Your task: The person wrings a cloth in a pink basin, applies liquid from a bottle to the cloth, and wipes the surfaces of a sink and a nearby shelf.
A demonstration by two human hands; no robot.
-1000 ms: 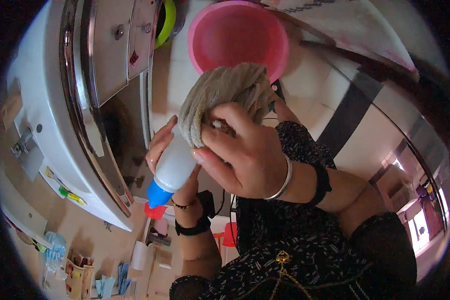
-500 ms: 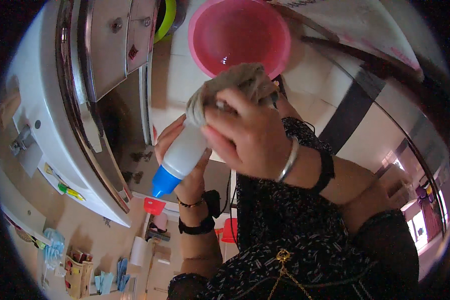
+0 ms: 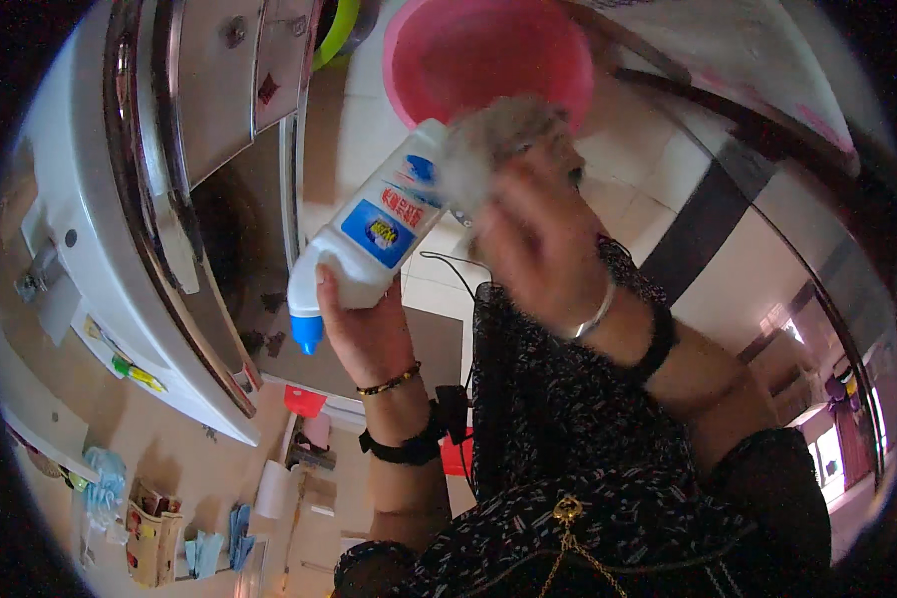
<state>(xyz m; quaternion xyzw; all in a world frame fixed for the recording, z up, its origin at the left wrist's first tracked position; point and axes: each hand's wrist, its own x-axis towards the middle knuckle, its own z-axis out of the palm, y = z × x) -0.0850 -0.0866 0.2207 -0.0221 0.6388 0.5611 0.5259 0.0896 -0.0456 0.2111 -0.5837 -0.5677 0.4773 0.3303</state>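
My left hand (image 3: 359, 324) is closed round the angled-neck end of a white bottle (image 3: 364, 234) with a blue nozzle cap and a blue label. The bottle lies slanted, its cap pointing down toward the lower left and its base up toward the right. In my right hand (image 3: 538, 234), blurred by motion, is a bunched grey-beige cloth (image 3: 503, 145). The cloth is beside the base end of the bottle; whether they touch is hard to tell through the blur.
A pink basin (image 3: 488, 50) stands on the tiled floor (image 3: 434, 299) beyond my hands. To the left runs a white sink counter (image 3: 110, 239) above cabinet doors (image 3: 219, 90). A lime-green tub (image 3: 339, 35) is partly visible at the top. A dark wooden frame (image 3: 708, 100) lies right.
The bottle has turned so that its label shows, and its cap now points more steeply down. The cloth has come off the bottle's body, and my right hand has shifted right.
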